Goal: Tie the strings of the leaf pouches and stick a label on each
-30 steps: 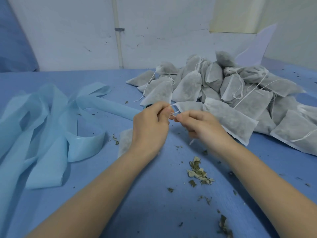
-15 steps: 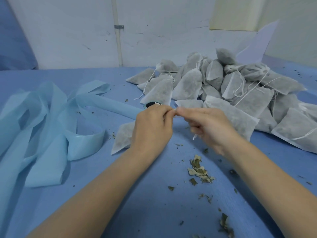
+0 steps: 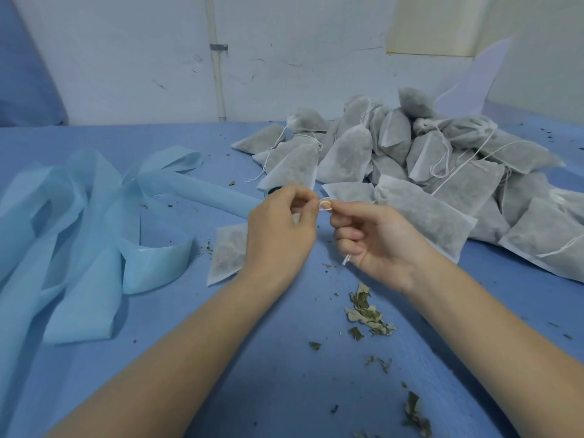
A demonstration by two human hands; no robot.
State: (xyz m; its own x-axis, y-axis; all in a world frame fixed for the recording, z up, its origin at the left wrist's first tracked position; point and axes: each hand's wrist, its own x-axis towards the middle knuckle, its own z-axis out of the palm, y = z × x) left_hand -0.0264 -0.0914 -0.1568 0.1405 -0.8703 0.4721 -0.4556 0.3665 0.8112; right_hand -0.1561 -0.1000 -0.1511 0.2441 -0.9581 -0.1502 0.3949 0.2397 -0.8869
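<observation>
Over the counter (image 3: 284, 390), mid-knot: left hand (image 3: 278, 235) and right hand (image 3: 376, 245) each pinch the string (image 3: 325, 205), a small loop between them. Pouch (image 3: 227, 251) hangs under the left hand. Pile (image 3: 426, 172) behind looks mostly untied; no labels seen, so most work remains. Half a second back the fingertips met; now they've parted, loop showing.

I see a blue table (image 3: 284, 390) carrying everything here. Beyond my right hand (image 3: 376, 241) lies a heap of grey leaf pouches (image 3: 426, 159) with loose white strings, and one flat pouch (image 3: 226, 254) lies just under my left hand (image 3: 278, 235). Light blue fabric strips (image 3: 79, 222) curl well off to the left of that hand, while dried leaf scraps (image 3: 366, 314) lie nearer me than the right hand.
</observation>
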